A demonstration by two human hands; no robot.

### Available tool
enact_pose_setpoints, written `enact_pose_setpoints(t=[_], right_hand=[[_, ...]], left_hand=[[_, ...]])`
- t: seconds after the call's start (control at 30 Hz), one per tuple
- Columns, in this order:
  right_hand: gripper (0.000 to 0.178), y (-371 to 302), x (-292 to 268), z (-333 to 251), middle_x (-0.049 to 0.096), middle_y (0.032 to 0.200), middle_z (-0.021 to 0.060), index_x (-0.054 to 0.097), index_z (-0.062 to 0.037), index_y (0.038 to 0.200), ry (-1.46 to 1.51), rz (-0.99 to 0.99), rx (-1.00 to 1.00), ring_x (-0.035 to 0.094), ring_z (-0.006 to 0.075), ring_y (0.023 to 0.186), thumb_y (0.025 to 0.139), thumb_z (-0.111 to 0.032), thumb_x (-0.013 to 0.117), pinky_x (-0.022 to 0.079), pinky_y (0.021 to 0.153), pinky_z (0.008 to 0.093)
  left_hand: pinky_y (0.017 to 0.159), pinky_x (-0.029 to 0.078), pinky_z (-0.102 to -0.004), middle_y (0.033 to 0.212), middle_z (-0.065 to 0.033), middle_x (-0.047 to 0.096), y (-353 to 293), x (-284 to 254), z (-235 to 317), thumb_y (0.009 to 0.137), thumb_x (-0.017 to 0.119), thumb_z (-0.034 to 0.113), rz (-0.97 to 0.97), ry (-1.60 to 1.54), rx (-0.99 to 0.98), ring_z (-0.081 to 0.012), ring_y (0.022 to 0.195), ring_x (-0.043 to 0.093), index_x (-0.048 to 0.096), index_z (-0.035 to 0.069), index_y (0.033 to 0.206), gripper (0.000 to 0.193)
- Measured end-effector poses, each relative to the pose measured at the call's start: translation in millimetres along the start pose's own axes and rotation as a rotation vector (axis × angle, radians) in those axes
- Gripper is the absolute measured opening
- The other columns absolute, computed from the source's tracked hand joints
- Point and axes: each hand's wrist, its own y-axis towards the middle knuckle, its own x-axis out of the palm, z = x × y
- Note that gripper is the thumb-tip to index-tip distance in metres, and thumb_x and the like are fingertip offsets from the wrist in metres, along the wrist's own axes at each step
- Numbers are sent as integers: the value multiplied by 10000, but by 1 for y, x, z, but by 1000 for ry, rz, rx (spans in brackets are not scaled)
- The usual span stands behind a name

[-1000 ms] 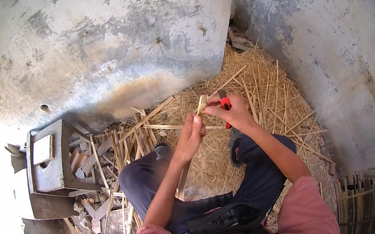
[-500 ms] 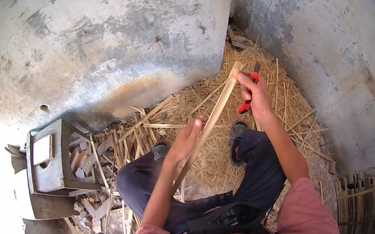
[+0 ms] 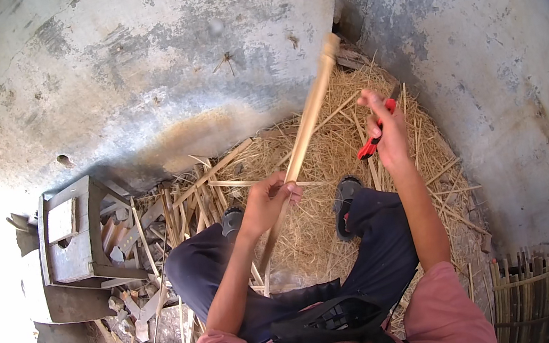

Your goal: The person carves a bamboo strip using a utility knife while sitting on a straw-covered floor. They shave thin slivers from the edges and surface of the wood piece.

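Observation:
My left hand point(image 3: 268, 204) is closed around a long, flat, pale strip of split bamboo or wood point(image 3: 310, 112). The strip slants from between my knees up toward the far wall, its upper end blurred by motion. To the right, my right hand point(image 3: 393, 139) grips a red and black utility knife point(image 3: 369, 150) against the palm, blade end pointing up and away. Its forefinger and thumb stick out, apart from the strip.
Straw-like shavings point(image 3: 318, 235) cover the floor between my shoes. Loose strips and rubble lie left, beside a grey wooden box point(image 3: 79, 251). Worn plaster walls point(image 3: 203, 62) close in ahead and right. A slatted bamboo piece point(image 3: 537, 289) stands at lower right.
My right hand has come off the strip and moved slightly right with the knife. My left fingers have closed on the strip, whose upper end has swung up and a little left.

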Motion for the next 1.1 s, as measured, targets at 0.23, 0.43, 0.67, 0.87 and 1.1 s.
enact_pose_setpoints(t=[0.23,0.43,0.67,0.87,1.1], right_hand=[[372,-27,28,19,732,868,-5,731,-54,1189,-461,-335,142,582,53,679,903,-262,846,444,611,242],[393,-49,40,54,747,863,13,773,-39,1173,-601,-717,195,642,86,748,878,-282,867,514,715,279],[347,-55,51,57,743,792,38,820,-22,1036,-686,-747,209,631,83,713,859,-315,877,510,687,292],[299,-52,57,49,725,762,29,827,-27,1015,-678,-718,120,601,75,681,891,-298,853,484,647,298],[270,-37,48,45,734,782,13,812,10,1020,-484,-356,-98,585,60,687,950,-251,814,465,644,265]], left_hand=[[785,612,-303,971,-86,729,9,14,28,1070,654,134,289,-220,99,-151,877,726,670,-41,1227,236],[749,587,-286,912,-73,727,10,11,36,1063,678,160,459,-218,233,-133,832,706,674,-32,1260,275],[765,598,-318,889,-75,727,3,14,53,1070,666,157,514,-221,266,-157,849,719,652,-34,1311,307],[959,605,-420,1168,-142,689,3,8,58,1111,585,286,493,-129,316,-218,1067,710,521,-3,1485,477],[958,619,-398,1269,-143,628,-5,16,56,1080,641,321,4,-37,-69,-221,1059,710,449,16,1518,567]])
